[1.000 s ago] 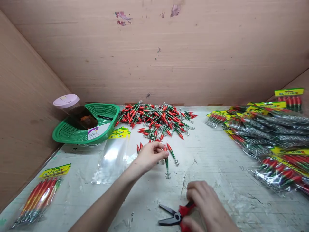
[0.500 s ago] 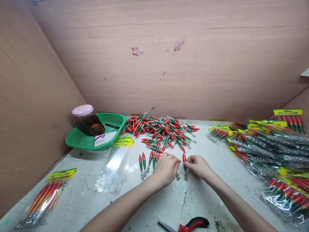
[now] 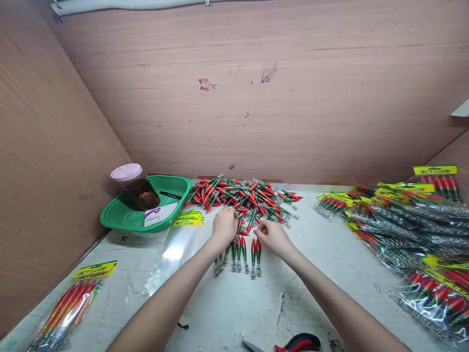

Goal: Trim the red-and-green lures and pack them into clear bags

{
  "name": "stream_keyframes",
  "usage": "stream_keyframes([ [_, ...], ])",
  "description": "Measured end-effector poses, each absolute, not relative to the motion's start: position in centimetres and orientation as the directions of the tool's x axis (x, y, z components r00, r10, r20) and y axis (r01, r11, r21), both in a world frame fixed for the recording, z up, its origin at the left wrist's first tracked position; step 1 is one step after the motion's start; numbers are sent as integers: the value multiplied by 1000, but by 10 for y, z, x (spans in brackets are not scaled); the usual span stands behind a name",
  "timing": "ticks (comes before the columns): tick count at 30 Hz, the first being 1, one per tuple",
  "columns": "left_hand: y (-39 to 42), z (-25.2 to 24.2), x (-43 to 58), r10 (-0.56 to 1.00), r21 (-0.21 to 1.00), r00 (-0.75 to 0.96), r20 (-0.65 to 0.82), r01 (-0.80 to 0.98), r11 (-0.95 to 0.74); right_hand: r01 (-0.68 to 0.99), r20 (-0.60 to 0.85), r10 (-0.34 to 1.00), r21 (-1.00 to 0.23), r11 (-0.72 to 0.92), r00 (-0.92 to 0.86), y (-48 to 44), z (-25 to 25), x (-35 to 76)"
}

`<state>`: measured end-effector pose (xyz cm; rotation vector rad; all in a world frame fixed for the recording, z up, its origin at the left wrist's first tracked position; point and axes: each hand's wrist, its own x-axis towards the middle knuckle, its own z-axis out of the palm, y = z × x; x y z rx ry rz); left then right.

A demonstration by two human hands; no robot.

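Red and green lures with metal hooks form a pile [image 3: 252, 193] at the back of the table. My left hand [image 3: 224, 226] is at the pile's front edge, its fingers closed around a lure whose red and green body shows beside the fingertips. My right hand [image 3: 271, 235] pinches the red tip of another lure just right of it. Below both hands, several lures [image 3: 239, 254] stand side by side in a row, red ends away from me and hooks toward me; my left hand and forearm partly cover the row's left end.
A green basket [image 3: 110, 215] holds a lidded cup [image 3: 141, 190]. In front of it lie clear bags [image 3: 176, 249] with yellow headers. One filled pack [image 3: 73, 303] sits at left, a heap of filled packs [image 3: 403, 230] at right. Red-black pliers [image 3: 300, 342] lie near the front edge.
Both hands have moved back and left to the pile. The lure that was in my right hand now lies in the row beside another, and each hand has taken hold of a lure.
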<state>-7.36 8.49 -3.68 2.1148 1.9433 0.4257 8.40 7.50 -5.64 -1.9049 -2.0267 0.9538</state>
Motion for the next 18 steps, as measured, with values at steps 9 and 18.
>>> stream_keyframes([
  [9,120,-34,-71,987,265,39,-157,964,4,868,-173,977,-496,26,-128,99,-54,53],
  [18,129,-12,-78,970,182,37,-240,983,8,895,-208,978,-438,-85,-9,106,-56,19],
])
